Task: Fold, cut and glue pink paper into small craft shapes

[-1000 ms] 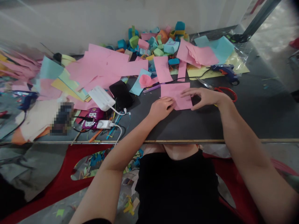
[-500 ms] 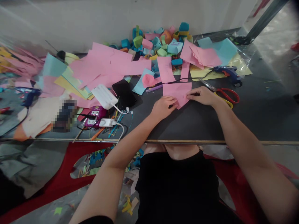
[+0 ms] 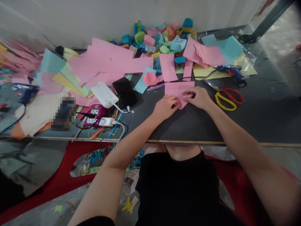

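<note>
A sheet of pink paper [image 3: 180, 87] lies on the dark table in front of me, its near edge folded to a point. My left hand [image 3: 166, 106] has its fingers curled on the left side of that near point, holding the paper. From the right, my right hand [image 3: 198, 96] grips the same sheet, thumb and fingers close together near its middle. The fingertips of both hands almost meet and cover part of the fold. Just right of my right hand rest scissors [image 3: 229, 96] with one red and one yellow handle.
Behind the sheet are more pink pieces [image 3: 167, 67], a purple pen [image 3: 155, 87] and a heap of folded paper shapes [image 3: 164, 40]. A blue glue gun [image 3: 231, 72] lies at right. Leftward are a black phone [image 3: 124, 92], a white power bank [image 3: 103, 94] and a purple power strip [image 3: 96, 114].
My right hand has slid left across the pink paper, from its right corner toward the middle, nearer my left hand. The left hand stays at the near point. More of the scissors now shows.
</note>
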`<state>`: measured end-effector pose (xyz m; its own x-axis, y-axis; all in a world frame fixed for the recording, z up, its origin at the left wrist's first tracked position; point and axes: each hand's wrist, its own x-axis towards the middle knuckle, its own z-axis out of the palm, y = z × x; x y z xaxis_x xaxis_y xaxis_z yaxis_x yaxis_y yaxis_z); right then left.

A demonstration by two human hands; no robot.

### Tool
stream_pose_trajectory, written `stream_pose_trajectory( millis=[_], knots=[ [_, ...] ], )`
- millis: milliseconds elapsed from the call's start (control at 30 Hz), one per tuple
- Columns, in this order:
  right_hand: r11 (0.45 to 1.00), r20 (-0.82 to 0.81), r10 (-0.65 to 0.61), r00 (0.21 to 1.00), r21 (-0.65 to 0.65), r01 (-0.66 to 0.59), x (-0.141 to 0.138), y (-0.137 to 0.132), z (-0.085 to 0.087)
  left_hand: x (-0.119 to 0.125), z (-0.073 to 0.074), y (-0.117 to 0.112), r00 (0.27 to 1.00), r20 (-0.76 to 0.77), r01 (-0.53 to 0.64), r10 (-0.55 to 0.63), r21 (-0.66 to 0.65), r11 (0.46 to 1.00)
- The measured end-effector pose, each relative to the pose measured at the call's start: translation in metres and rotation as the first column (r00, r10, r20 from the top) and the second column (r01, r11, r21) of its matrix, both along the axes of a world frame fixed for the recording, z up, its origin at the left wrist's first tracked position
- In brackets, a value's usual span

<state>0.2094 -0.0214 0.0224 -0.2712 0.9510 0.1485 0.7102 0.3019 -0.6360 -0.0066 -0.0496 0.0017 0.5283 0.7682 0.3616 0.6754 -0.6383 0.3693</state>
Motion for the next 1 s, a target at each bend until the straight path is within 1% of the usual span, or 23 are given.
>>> stream_pose_trajectory(
  millis=[167, 400, 500, 600, 800, 900, 1000],
  knots=[
    [0.999, -0.011, -0.031, 0.999, -0.024, 0.031, -0.0023, -0.0004, -0.0006, 0.0003, -0.0021, 0.0011, 1.000, 0.020, -0.003, 0.003, 0.005, 1.000],
    [0.997, -0.054, -0.076, 0.996, -0.039, 0.074, -0.0065, 0.0003, -0.0032, -0.0004, -0.0010, 0.0022, 1.000, -0.012, 0.002, -0.002, 0.009, 1.000],
    [0.995, -0.059, -0.091, 0.994, -0.035, 0.089, -0.0081, 0.0007, -0.0049, -0.0002, -0.0013, 0.0018, 1.000, -0.016, -0.013, 0.013, 0.006, 1.000],
    [0.994, -0.057, -0.105, 0.993, -0.036, 0.103, -0.0090, 0.0012, -0.0068, 0.0004, -0.0024, 0.0004, 0.999, -0.033, -0.016, 0.017, 0.038, 0.999],
    [0.995, -0.055, -0.104, 0.993, -0.014, 0.103, -0.0089, 0.0021, -0.0089, -0.0006, 0.0008, -0.0031, 0.985, -0.155, 0.097, -0.079, 0.111, 0.989],
    [0.995, -0.033, -0.096, 0.995, -0.025, 0.095, -0.0092, 0.0013, -0.0065, -0.0020, 0.0034, -0.0039, 0.969, -0.191, 0.184, -0.159, 0.123, 0.975],
    [0.995, -0.009, -0.091, 0.996, -0.030, 0.091, -0.0101, 0.0000, -0.0035, -0.0025, 0.0047, -0.0043, 0.956, -0.220, 0.222, -0.193, 0.117, 0.968]
  ],
)
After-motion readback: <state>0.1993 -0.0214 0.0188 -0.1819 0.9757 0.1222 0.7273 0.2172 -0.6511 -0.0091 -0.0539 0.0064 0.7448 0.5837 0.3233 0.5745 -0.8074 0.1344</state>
